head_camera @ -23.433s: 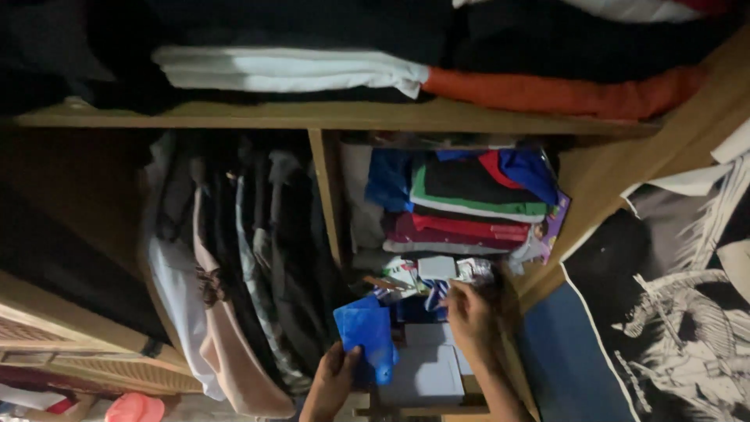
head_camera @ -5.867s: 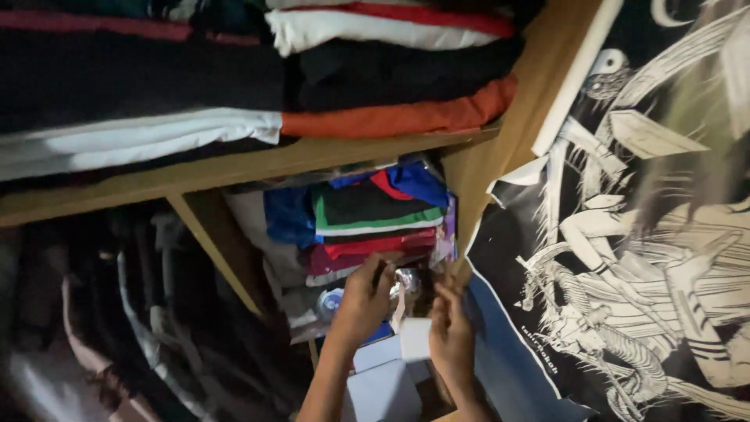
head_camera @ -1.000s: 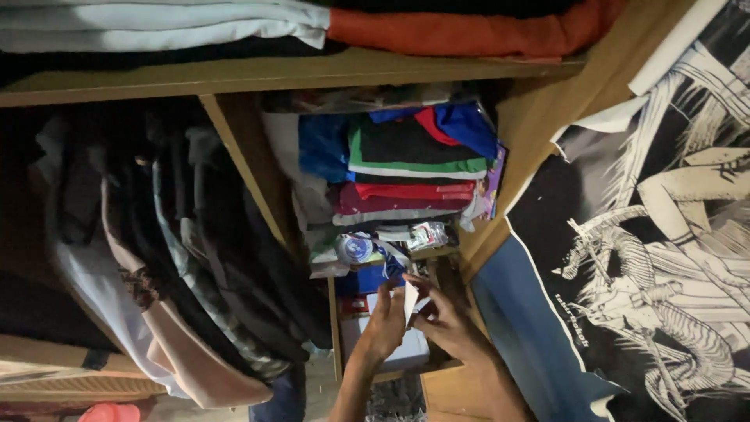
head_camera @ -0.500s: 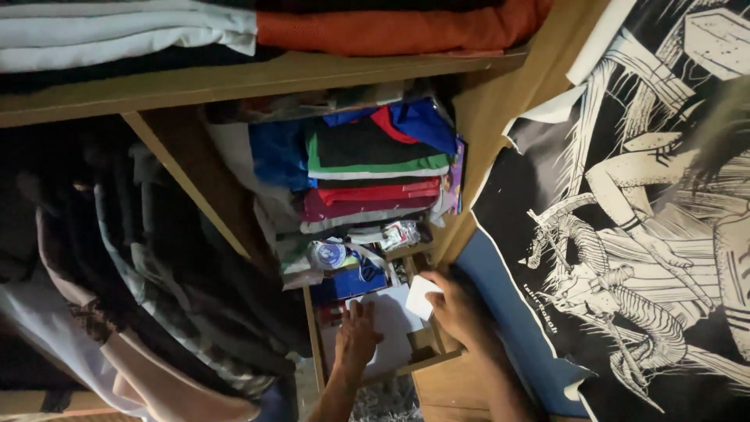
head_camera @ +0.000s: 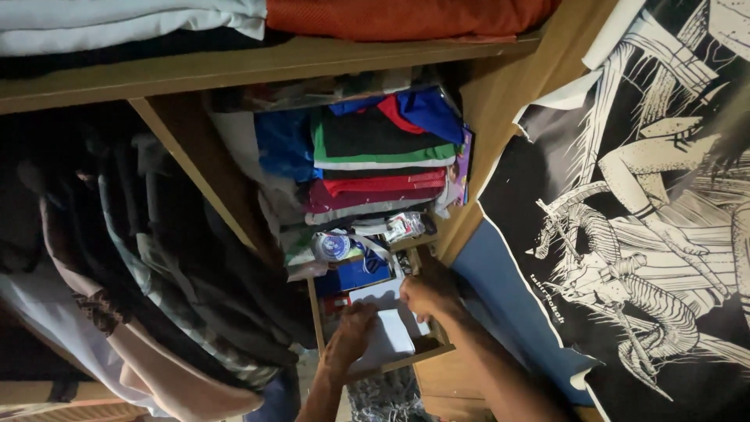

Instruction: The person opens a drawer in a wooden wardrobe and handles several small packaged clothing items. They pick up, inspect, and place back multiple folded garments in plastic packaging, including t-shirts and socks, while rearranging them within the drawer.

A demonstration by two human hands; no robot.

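Both hands reach into a small wooden compartment (head_camera: 406,361) low in a wardrobe. My left hand (head_camera: 349,330) lies curled on the left edge of a flat white box (head_camera: 388,341) inside it. At the box's far right corner my right hand (head_camera: 426,295) is closed, knuckles up. The small white card it held earlier is hidden. A blue box (head_camera: 355,276) lies just behind the white one.
Above the compartment sits a stack of folded clothes (head_camera: 375,164), with a round blue-and-white item (head_camera: 332,246) and a shiny packet (head_camera: 403,227) below it. Dark hanging garments (head_camera: 156,258) fill the left. A wooden shelf (head_camera: 273,66) carries more folded clothes. A black-and-white poster (head_camera: 648,234) covers the right panel.
My right hand has moved down and left onto the white box's corner, and the small white card no longer shows. My left hand has slid slightly lower on the box.
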